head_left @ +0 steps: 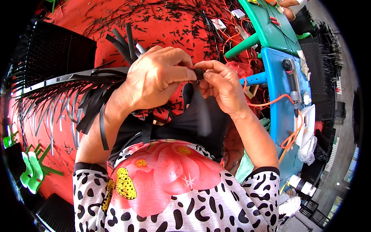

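My left hand [154,77] and my right hand [224,83] meet in front of my chest, both closed. Between their fingertips a short piece of a black strip [199,73] is pinched. A smeared length of it seems to hang below, over my dark trousers. Behind my left hand, several dark grey strips [127,44] stick up; whether that hand holds them is hidden. A long grey bar [58,81] reaches from the left toward my left wrist. Many loose black strips [91,112] droop from it, some across my left forearm.
On the right, a blue table [276,81] carries a hand-held power tool [291,77] with an orange hose [270,102]. A green table [274,33] adjoins it. Black offcuts [147,23] litter the red floor. Black woven panels [62,46] stand left; a green chair [33,172] is lower left.
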### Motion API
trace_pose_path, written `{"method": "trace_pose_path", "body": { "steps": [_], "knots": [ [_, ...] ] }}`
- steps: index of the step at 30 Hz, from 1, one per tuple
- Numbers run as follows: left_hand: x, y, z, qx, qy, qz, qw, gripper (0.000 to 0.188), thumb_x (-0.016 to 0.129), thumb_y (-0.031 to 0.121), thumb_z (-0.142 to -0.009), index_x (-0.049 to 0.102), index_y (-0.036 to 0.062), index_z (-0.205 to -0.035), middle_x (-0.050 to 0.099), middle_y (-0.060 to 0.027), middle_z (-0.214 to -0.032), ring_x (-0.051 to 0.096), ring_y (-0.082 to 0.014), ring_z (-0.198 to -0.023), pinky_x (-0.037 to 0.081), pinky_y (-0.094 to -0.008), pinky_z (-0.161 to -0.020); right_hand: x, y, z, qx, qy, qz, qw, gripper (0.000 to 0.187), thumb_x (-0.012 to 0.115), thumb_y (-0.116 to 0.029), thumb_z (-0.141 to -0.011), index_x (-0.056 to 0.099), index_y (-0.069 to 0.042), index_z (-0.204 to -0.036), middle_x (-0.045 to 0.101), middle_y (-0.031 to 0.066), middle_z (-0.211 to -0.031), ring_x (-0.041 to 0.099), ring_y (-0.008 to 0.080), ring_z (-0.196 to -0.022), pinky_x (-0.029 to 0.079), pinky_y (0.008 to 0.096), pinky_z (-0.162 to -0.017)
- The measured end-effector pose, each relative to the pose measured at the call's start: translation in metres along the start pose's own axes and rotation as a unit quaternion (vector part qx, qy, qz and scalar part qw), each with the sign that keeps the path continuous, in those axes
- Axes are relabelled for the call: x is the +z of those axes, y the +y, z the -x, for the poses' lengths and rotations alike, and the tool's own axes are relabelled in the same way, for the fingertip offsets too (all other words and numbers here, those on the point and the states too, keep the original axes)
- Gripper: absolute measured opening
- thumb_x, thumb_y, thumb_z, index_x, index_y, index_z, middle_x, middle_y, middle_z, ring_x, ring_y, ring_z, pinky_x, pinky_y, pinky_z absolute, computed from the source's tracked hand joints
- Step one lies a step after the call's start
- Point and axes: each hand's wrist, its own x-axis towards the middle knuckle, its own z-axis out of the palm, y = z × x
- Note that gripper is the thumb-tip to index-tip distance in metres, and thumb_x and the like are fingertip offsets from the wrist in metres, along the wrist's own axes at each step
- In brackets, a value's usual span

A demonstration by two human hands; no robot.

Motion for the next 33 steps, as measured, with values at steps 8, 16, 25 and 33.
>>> {"method": "trace_pose_path", "body": {
  "steps": [8, 16, 25, 33],
  "knots": [
    [0.001, -0.001, 0.007, 0.024, -0.006, 0.001, 1.000, 0.021, 0.063, -0.001, -0.059, 0.067, 0.0062, -0.078, 0.062, -0.0091, -0.095, 0.061, -0.0283, -0.084, 0.048, -0.0379, -0.071, -0.004, 0.004, 0.002, 0.032, -0.019, -0.062, 0.997, 0.024, 0.053, -0.014, -0.090, 0.060, -0.001, -0.110, 0.063, 0.0015, -0.076, 0.062, 0.0080, -0.064, 0.052, 0.0219, -0.056],
    [0.001, 0.001, 0.007, 0.038, -0.011, 0.040, 0.998, 0.020, 0.063, -0.005, -0.059, 0.063, -0.0001, -0.079, 0.062, -0.0157, -0.093, 0.062, -0.0322, -0.080, 0.049, -0.0395, -0.069, -0.003, -0.002, 0.003, 0.049, -0.019, -0.014, 0.999, 0.023, 0.054, -0.013, -0.089, 0.061, -0.001, -0.107, 0.063, 0.0022, -0.074, 0.063, 0.0092, -0.062, 0.052, 0.0221, -0.056],
    [0.002, 0.004, 0.007, 0.058, -0.007, 0.044, 0.997, 0.024, 0.060, -0.009, -0.059, 0.063, -0.0003, -0.081, 0.063, -0.0152, -0.091, 0.062, -0.0300, -0.076, 0.050, -0.0364, -0.065, -0.001, -0.015, 0.004, -0.005, -0.047, 0.185, 0.982, 0.018, 0.055, -0.009, -0.088, 0.063, 0.002, -0.100, 0.063, 0.0019, -0.071, 0.059, 0.0068, -0.061, 0.049, 0.0216, -0.055],
    [0.012, 0.011, 0.000, -0.068, 0.010, 0.047, 0.997, 0.025, 0.061, -0.011, -0.066, 0.064, -0.0001, -0.089, 0.060, -0.0114, -0.086, 0.061, -0.0302, -0.077, 0.049, -0.0348, -0.067, -0.002, -0.015, 0.003, -0.031, -0.050, 0.221, 0.973, 0.015, 0.056, -0.005, -0.086, 0.064, 0.003, -0.097, 0.063, 0.0029, -0.070, 0.058, 0.0065, -0.061, 0.049, 0.0231, -0.058]
  ]
}}
